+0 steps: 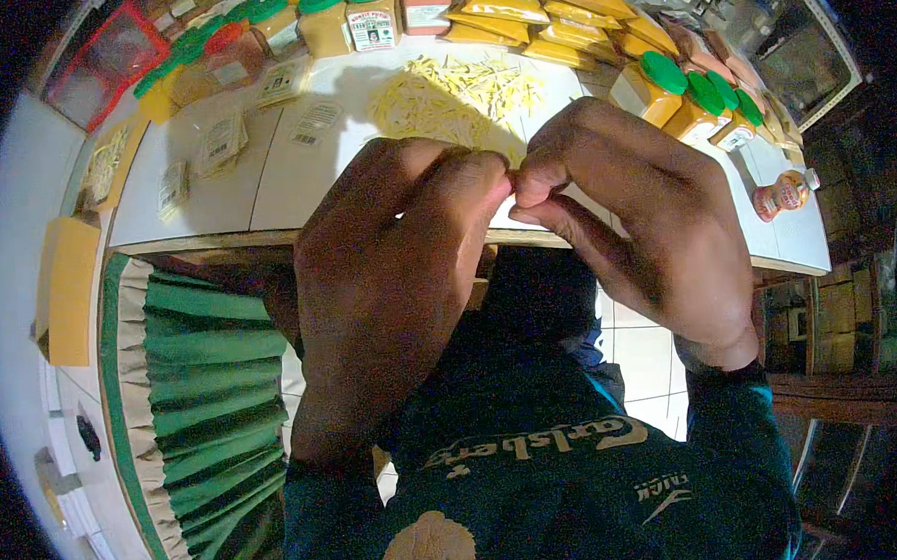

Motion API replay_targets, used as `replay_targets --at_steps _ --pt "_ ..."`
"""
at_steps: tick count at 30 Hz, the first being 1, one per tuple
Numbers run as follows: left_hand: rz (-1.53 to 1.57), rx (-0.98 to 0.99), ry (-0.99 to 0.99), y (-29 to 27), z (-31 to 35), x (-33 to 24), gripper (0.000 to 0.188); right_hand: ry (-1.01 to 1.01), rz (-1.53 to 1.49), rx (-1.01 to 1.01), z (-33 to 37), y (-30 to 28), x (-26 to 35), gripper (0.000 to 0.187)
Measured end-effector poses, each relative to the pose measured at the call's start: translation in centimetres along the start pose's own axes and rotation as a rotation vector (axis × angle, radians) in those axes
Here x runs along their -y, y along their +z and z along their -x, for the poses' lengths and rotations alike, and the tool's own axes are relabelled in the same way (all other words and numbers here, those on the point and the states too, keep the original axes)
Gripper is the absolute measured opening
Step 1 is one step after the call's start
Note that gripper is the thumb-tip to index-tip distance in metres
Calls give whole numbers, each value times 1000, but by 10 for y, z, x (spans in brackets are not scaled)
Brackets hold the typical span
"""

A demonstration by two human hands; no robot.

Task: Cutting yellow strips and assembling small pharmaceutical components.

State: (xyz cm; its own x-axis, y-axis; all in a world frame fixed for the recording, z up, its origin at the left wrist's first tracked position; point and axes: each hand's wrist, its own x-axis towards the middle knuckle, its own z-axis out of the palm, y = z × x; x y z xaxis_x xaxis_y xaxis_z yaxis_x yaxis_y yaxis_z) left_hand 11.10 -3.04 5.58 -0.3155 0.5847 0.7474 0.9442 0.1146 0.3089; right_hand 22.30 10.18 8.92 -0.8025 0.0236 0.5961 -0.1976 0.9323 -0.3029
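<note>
My left hand (396, 227) and my right hand (656, 216) meet in front of me, above the near edge of the white tiled table (294, 182). Thumb and fingertips are pinched on both, and the two pinches touch or nearly touch. Whatever lies between the fingertips is hidden or too small to name. Just beyond the hands, a loose pile of thin pale-yellow strips (451, 98) is spread over the tabletop. To the left of that pile lie small printed labels (315, 123) and a stack of similar labels (222, 140).
Green-lidded jars (322, 20) line the back, beside stacked yellow packets (496, 3). More green-lidded jars (650, 86) and a small bottle (785, 195) stand at right. A red-framed basket (109, 65) is far left. A green curtain (213, 390) hangs below the table.
</note>
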Motion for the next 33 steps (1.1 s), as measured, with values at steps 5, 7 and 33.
replay_targets --at_steps 5,7,33 --pt "6 -1 8 -5 1 1 11 -26 -12 -40 -3 0 3 15" --pt "57 -26 2 -4 2 3 10 -21 -12 -35 -3 0 3 15" --pt "667 -180 10 -1 -7 6 11 -9 -510 -87 -8 5 1 16"
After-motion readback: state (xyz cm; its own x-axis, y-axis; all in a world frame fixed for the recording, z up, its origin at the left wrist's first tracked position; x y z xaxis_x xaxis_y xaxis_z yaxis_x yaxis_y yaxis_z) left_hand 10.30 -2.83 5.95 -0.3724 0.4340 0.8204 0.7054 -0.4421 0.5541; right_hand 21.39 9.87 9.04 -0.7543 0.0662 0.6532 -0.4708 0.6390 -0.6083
